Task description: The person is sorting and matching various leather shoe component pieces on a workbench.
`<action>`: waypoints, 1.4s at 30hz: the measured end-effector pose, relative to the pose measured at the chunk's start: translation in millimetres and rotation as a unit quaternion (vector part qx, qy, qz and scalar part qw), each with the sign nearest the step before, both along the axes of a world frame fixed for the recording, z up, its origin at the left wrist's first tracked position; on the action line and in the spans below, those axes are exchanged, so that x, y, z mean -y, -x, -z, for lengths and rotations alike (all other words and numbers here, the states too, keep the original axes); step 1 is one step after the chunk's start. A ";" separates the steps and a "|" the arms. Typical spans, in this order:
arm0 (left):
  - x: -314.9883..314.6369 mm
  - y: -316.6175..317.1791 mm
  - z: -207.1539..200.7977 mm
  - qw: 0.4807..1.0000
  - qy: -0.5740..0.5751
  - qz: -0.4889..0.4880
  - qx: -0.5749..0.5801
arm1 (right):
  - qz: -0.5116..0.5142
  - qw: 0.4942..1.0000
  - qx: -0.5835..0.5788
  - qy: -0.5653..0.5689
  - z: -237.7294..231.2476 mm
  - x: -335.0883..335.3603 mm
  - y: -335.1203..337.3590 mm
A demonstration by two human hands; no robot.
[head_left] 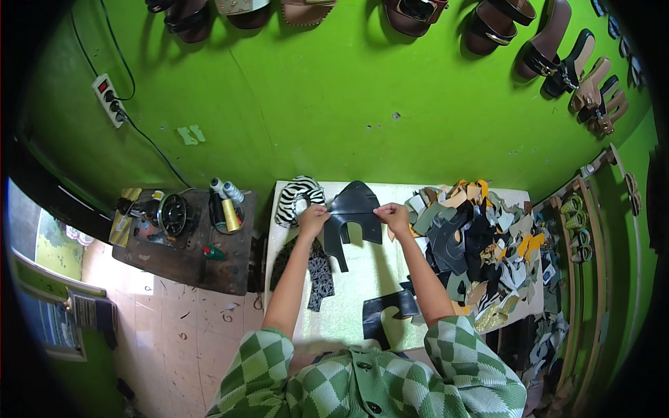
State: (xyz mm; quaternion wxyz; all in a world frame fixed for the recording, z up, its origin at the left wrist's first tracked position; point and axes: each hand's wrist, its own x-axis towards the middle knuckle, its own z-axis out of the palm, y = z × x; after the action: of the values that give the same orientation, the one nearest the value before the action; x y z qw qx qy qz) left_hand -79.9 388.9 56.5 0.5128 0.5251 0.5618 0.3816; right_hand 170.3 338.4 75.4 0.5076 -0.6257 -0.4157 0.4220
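Note:
Between my two hands is a black leather shoe-upper piece [352,204] with a rounded top and a cut-out at its lower edge, held over the white table [362,275]. My left hand [313,220] pinches its left edge, and my right hand [394,217] pinches its right edge. A zebra-striped piece [300,195] lies just beyond my left hand. Below that hand, partly behind my left forearm, is a dark patterned piece [320,280]. Nearer to me another black leather piece [382,310] rests on the table, partly covered by my right arm.
A large heap of leather scraps [481,244] covers the table's right side and spills toward the floor. At left stands a sewing machine [157,212] on a dark wooden table [209,268] with thread spools [230,214]. Sandals [488,28] hang along the green wall.

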 end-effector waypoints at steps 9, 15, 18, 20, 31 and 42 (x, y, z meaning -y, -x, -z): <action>-64.1 -74.3 41.7 0.953 -0.121 -0.012 -0.276 | 0.043 0.995 0.085 0.018 64.1 -71.1 -53.0; -71.8 -87.0 53.9 0.908 -0.194 -0.042 -0.370 | 0.079 0.987 0.135 0.034 87.8 -86.2 -37.9; -71.7 -89.7 58.0 0.902 -0.175 -0.022 -0.394 | 0.108 0.978 0.174 0.036 97.4 -86.6 -37.0; -72.8 -90.8 61.3 0.880 -0.176 -0.015 -0.441 | 0.102 0.978 0.176 0.041 95.2 -89.3 -33.5; -60.4 -101.7 62.8 0.833 -0.224 -0.012 -0.506 | -0.015 0.913 0.393 -0.112 72.4 -69.8 -9.9; -15.3 -106.9 81.5 0.819 -0.256 0.068 -0.508 | -0.070 0.838 0.526 -0.126 77.2 -50.6 5.5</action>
State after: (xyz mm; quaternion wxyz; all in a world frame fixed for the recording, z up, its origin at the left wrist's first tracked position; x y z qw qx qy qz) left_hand 27.1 404.2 -25.0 0.0258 0.7936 0.5877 0.1552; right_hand 164.8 389.0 -1.8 0.2564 -0.6532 -0.7124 0.0081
